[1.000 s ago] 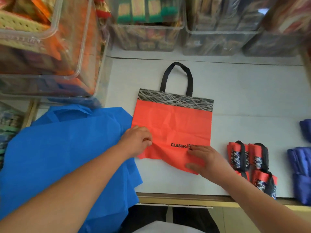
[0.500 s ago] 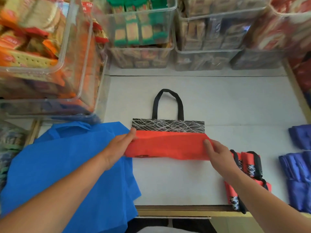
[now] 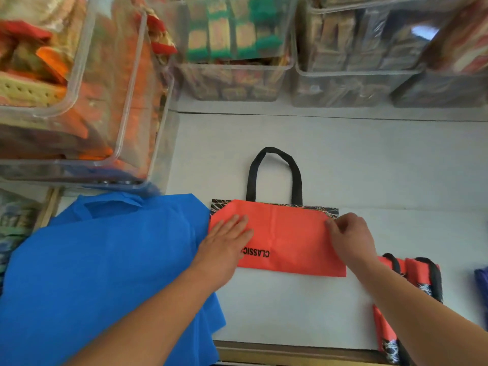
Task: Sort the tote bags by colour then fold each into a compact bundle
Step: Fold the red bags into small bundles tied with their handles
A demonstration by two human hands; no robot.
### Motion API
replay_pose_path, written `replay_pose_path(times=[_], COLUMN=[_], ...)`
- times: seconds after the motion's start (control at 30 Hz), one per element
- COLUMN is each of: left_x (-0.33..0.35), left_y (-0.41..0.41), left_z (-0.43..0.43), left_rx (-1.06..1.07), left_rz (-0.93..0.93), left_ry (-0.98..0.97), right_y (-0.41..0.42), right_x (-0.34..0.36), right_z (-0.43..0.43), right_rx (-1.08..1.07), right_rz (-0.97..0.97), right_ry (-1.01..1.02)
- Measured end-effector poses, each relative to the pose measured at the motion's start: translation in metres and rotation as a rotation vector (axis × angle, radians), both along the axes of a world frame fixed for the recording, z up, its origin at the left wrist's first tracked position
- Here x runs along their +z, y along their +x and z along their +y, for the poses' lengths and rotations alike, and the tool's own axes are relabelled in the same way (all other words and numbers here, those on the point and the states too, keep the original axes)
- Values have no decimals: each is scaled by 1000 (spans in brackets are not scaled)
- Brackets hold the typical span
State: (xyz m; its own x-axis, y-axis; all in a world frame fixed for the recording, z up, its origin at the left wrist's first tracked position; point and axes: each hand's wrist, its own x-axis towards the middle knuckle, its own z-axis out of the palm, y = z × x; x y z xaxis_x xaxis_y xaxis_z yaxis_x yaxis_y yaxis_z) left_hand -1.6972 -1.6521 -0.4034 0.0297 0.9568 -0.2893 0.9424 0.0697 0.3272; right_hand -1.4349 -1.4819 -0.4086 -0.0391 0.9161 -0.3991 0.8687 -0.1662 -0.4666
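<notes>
Where the orange tote bag (image 3: 290, 241) lies: about the middle of the table (image 3: 343, 159), flat, its lower half turned up over its upper half so the print "CLASSIC" reads upside down.
Patterned band: a thin black strip with pale lines shows along the bag's far side, mostly covered by the orange flap.
Handle (image 3: 297, 178): a black loop lying flat and pointing at the table's far edge.
Left hand (image 3: 227, 239): laid flat on the bag's left end with straight fingers, pressing the fold down and gripping nothing.
Right hand (image 3: 350, 237): fingers curled at the flap's far right corner, pinching the orange fabric there.
Blue tote bag (image 3: 105, 260): spread wide over the table's left edge and hanging past its near edge, touching the orange bag's left side; the left forearm crosses it.
Orange bundles (image 3: 417, 273): folded bags with black straps near the near right corner, partly under the right forearm.
Purple bundle (image 3: 482, 285): a sliver at the right edge.
Clear bins (image 3: 232, 83): lined along the far edge and stacked at the far left corner, full of packaged goods.
</notes>
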Motion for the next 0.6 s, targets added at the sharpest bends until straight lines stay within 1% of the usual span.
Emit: replay_pose_path(times=[0.03, 0.07, 0.1, 0.13, 0.17, 0.2, 0.23, 0.27, 0.3, 0.37, 0.43, 0.5, 0.6], left_x=[-4, -6, -7, -9, -10, -10, -10, -11, -13, -15, -20, -23, -22], left_y=[0, 0, -1, -2, -3, -5, -8, -12, -15, -22, -21, -18, -27], left_z=[0, -1, -2, -3, -6, -7, -6, -6, -6, -9, -12, -17, -21], left_rx=[3, 9, 6, -9, -31, -63, -86, -101, -102, -125, -225, -317, -358], left_rz=[-14, -15, -10, -9, -9, -9, -4, -4, -13, -13, 86, 155, 142], left_ry=[-101, -150, -156, -161, -184, -205, -214, -207, -174, -23, 76, 125, 132], right_y=[-3, -5, -7, -8, -10, -9, -9, -9, -8, -6, -3, -3, -4], right_x=[1, 0, 0, -2, -5, -13, -19, -26, -31, -38, -40, -40, -32], right_z=[-3, -7, -13, -20, -29, -35, -41, -45, -47, -48, -46, -44, -42], right_rx=[16, 83, 214, 389, 557, 686, 750, 771, 772, 790, 796, 782, 789], right_rz=[-43, -104, -151, -175, -178, -176, -183, -198, -218, -242, -226, -205, -172], right_ry=[57, 168, 309, 436, 505, 503, 461, 395, 341, 295, 280, 253, 257])
